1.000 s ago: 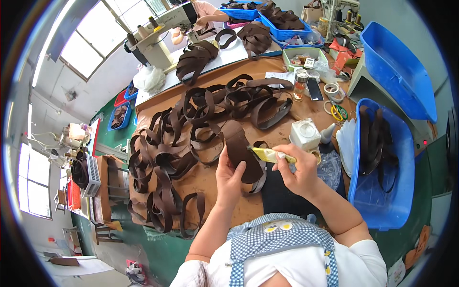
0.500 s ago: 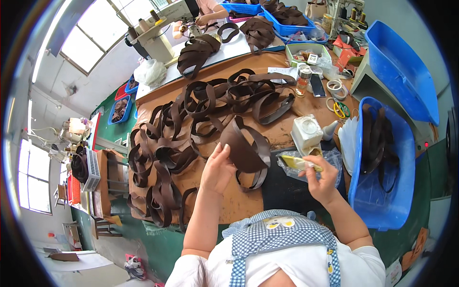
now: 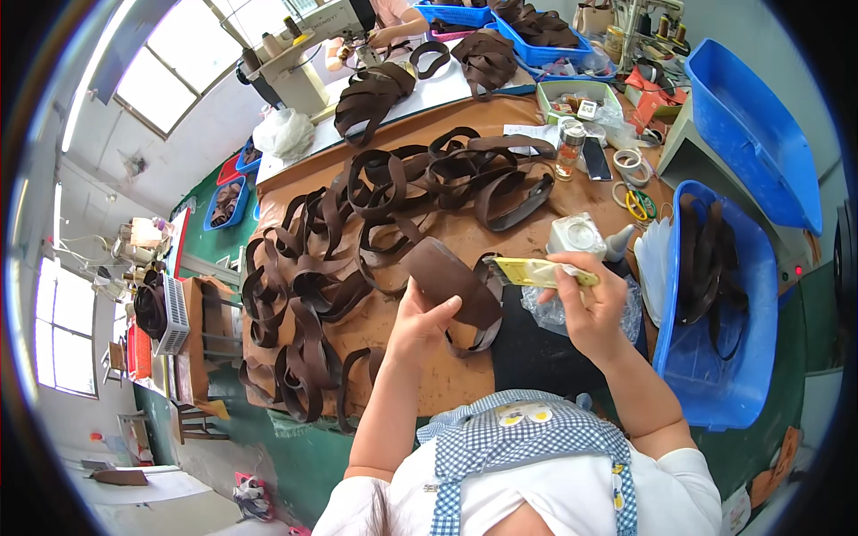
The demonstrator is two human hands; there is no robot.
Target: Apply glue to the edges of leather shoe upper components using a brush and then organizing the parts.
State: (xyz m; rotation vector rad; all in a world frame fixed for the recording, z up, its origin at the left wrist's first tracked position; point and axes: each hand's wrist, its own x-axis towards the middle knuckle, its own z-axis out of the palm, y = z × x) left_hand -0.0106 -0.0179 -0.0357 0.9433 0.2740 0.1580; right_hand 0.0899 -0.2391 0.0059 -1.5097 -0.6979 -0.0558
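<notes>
Left-hand grip [image 3: 418,323] is closed on a brown strip loop [image 3: 458,284], thumb on the near face, fingers behind its left edge; the strip is held up above the desk [image 3: 429,393], broad face turned to the camera, lower right part of the loop curling behind. Right-hand grip [image 3: 585,299] is pinched round a yellow-handled tool [image 3: 541,271], roughly level, dark tip pointing left, near the strip's upper right edge; can't tell if tip and strip touch.

Under the right hand: black mat [image 3: 536,357] plus crumpled clear plastic [image 3: 547,313]. Just beyond: white squarish container [image 3: 576,234], pale nozzle bottle [image 3: 618,241] beside it.

Big heap of brown loops [image 3: 326,286] spreads over the left and far part of the desk, loosely overlapping. Far right of desk: scissors [image 3: 636,207], tape roll [image 3: 629,164], dark phone [image 3: 596,159], glass jar [image 3: 569,147], white paper [image 3: 527,138].

Right side: blue tub [image 3: 728,384] with dark strips [image 3: 706,268] inside, a second blue tub [image 3: 755,134] tilted behind it. Far side: more brown bundles [image 3: 375,98] on a white surface, a co-worker's arm [image 3: 402,31] by a sewing machine [image 3: 308,76]
</notes>
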